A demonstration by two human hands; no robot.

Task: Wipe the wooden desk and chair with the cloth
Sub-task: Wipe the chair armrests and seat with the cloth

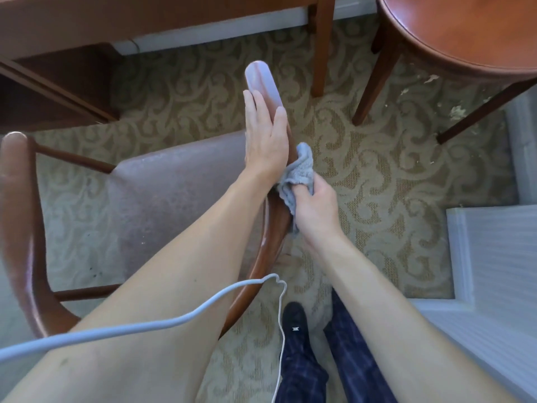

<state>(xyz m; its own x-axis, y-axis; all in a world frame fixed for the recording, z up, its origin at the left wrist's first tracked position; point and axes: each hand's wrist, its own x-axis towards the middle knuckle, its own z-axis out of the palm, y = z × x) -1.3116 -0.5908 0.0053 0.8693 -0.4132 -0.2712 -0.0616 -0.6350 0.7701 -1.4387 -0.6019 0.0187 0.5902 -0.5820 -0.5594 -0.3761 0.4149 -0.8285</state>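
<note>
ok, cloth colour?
Light grey cloth, bunched in the right hand; head view.

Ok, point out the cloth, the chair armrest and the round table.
cloth (pixel 300 173), head view, bunched middle.
chair armrest (pixel 261 80), head view, rounded front end.
round table (pixel 465 27), head view, bare top.

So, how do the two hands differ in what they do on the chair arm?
The left hand lies flat and open on top of the chair arm, fingers stretched; the right hand is closed around the grey cloth. The left hand sits further along the arm, the right hand nearer the body, at the arm's side. Both are bare and touch the same arm.
</note>
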